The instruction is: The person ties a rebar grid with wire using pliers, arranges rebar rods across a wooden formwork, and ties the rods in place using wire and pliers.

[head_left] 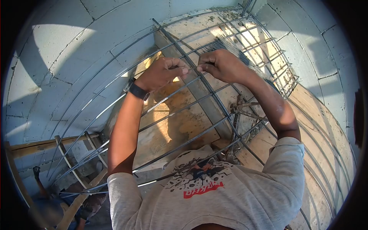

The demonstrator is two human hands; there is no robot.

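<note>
Both hands meet over a long crossing rebar (179,48), their fingertips close together. My left hand (163,73), with a dark watch on the wrist, has its thumb and fingers pinched together at the left side of the bar. On the right side, my right hand (220,65) is also closed, thumb against curled fingers. What looks like a thin wire runs between the fingertips, too small to make out well. Beyond my right hand lies a bundle of thin wires (242,57) on the rebar grid.
Curved rebars (165,100) cross the view above wooden boards (180,119). Block walls (61,50) stand on both sides. A wooden ladder-like frame (69,159) is at the lower left, with another person (50,207) below it. Rusty metal clamps (239,107) sit below my right forearm.
</note>
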